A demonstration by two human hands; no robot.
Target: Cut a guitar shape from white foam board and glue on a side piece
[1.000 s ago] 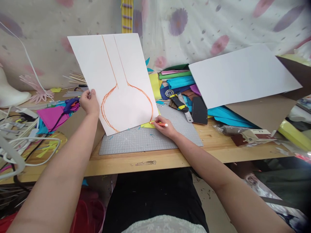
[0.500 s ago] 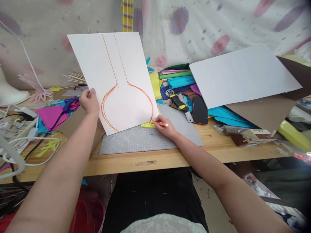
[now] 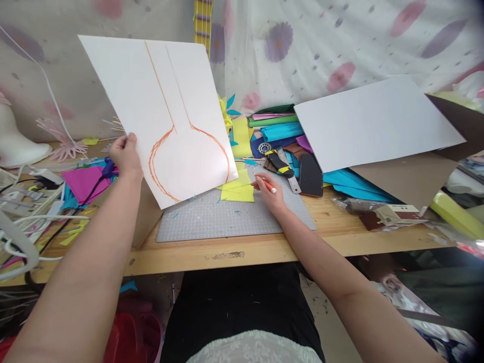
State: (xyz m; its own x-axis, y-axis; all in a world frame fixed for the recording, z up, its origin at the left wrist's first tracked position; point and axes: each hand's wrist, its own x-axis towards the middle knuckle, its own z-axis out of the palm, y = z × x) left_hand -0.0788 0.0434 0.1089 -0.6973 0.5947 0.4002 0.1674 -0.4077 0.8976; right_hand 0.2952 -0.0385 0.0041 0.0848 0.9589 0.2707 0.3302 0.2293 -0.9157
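Note:
My left hand (image 3: 126, 155) grips the left edge of a white board (image 3: 196, 156), which is tilted up above the table. Orange lines on the board form a round-bottomed flask shape with a long neck, its bottom left undrawn in the middle. My right hand (image 3: 269, 192) is closed around an orange marker (image 3: 269, 186), apart from the board's lower right corner. Yellow paper pieces (image 3: 239, 192) lie beside that hand on a grey cutting mat (image 3: 204, 224).
Behind the mat are a yellow-black utility knife (image 3: 280, 162), a black phone (image 3: 311, 175) and folded coloured paper (image 3: 280, 131). A second white board (image 3: 378, 126) leans at the right over brown cardboard (image 3: 404, 176). White cables (image 3: 22, 227) and a magenta sheet (image 3: 83, 182) lie at left.
My left hand has shifted the board left and slightly up. The marker in my right hand has come away from the board, moving right, and more yellow paper shows.

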